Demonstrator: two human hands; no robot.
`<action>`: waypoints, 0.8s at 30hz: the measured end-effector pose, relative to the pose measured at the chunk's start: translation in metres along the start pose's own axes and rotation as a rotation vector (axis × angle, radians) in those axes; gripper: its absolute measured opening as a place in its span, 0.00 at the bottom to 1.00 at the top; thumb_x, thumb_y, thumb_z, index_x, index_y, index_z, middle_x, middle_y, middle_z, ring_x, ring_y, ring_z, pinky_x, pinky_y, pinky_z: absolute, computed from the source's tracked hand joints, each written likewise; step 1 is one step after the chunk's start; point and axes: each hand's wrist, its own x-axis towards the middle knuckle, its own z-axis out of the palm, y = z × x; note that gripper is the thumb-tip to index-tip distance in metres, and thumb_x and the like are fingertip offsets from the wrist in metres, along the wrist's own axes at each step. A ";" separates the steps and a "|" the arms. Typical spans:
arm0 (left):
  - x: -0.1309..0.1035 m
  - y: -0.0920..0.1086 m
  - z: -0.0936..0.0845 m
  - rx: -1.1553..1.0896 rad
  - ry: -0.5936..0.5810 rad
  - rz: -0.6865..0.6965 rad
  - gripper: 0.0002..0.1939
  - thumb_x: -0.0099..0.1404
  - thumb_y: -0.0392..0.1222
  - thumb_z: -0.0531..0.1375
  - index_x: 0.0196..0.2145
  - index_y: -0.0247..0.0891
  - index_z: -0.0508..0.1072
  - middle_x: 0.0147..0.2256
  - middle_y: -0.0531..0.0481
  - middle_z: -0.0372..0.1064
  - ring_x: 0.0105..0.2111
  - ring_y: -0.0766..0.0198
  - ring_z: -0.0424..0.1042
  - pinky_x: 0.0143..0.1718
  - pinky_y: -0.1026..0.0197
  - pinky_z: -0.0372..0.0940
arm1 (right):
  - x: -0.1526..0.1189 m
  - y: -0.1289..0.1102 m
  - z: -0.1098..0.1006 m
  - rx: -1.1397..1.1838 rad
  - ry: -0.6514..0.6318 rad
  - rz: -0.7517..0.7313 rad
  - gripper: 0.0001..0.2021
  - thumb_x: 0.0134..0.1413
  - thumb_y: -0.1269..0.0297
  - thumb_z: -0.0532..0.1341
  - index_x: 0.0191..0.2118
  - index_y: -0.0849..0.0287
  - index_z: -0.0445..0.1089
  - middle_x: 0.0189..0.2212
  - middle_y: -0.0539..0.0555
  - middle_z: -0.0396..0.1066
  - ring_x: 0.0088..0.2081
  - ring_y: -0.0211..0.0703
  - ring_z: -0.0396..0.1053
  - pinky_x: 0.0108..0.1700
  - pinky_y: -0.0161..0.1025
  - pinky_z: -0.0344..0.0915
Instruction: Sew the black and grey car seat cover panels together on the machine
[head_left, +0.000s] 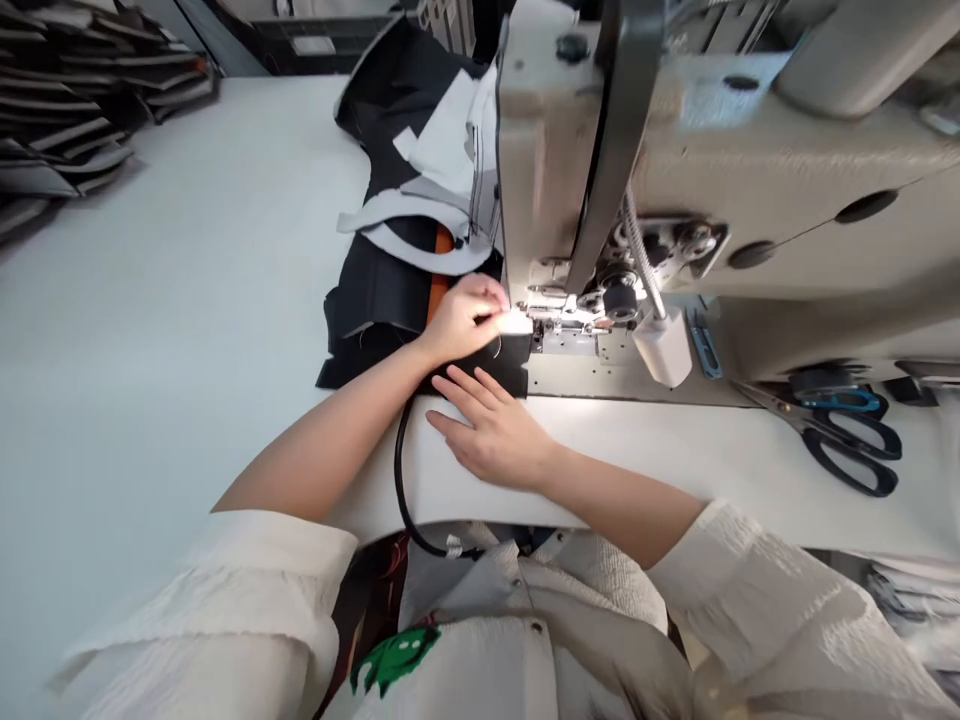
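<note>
Black fabric (382, 290) with an orange strip and white pieces lies at the left of the sewing machine (517, 170). My left hand (465, 320) is over this fabric close to the needle area, thumb and fingertips drawn together in a pinch; what lies between them is too small to make out. Below it, my right hand (491, 425) rests flat with its fingers spread, the fingertips on the fabric's near edge and the palm over the white table. A lamp (664, 348) stands right of the lit needle area.
Black-handled scissors (832, 430) and a blue thread snipper (703, 343) lie to the right. Dark stacked pieces (67, 110) sit at the far left of the white table (187, 300). A black cable (400, 470) loops over the table's front edge.
</note>
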 end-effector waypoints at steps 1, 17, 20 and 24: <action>-0.002 -0.002 -0.002 -0.027 0.072 -0.062 0.15 0.63 0.44 0.56 0.22 0.36 0.73 0.31 0.49 0.69 0.33 0.65 0.69 0.39 0.60 0.65 | -0.001 0.000 -0.001 0.023 0.031 -0.062 0.17 0.61 0.69 0.51 0.54 0.60 0.67 0.62 0.63 0.53 0.65 0.54 0.45 0.64 0.54 0.44; 0.049 -0.014 0.011 0.623 -0.311 -0.663 0.27 0.67 0.50 0.44 0.52 0.26 0.66 0.52 0.31 0.63 0.56 0.43 0.56 0.61 0.39 0.41 | -0.005 0.007 0.004 0.236 0.095 -0.187 0.16 0.58 0.73 0.47 0.42 0.61 0.72 0.39 0.55 0.74 0.38 0.39 0.71 0.40 0.36 0.67; 0.038 -0.019 -0.011 0.640 -0.295 -0.636 0.25 0.68 0.49 0.42 0.48 0.29 0.70 0.48 0.35 0.68 0.51 0.49 0.64 0.57 0.49 0.53 | -0.007 0.008 0.004 0.298 0.172 -0.120 0.16 0.55 0.76 0.48 0.41 0.62 0.72 0.38 0.56 0.74 0.38 0.38 0.71 0.39 0.35 0.67; -0.010 -0.033 -0.086 0.702 -0.318 -0.772 0.25 0.66 0.47 0.44 0.47 0.29 0.71 0.45 0.34 0.71 0.45 0.48 0.69 0.45 0.53 0.63 | -0.012 0.009 0.002 0.258 0.128 -0.091 0.17 0.53 0.76 0.48 0.41 0.61 0.72 0.38 0.56 0.74 0.38 0.39 0.71 0.38 0.35 0.68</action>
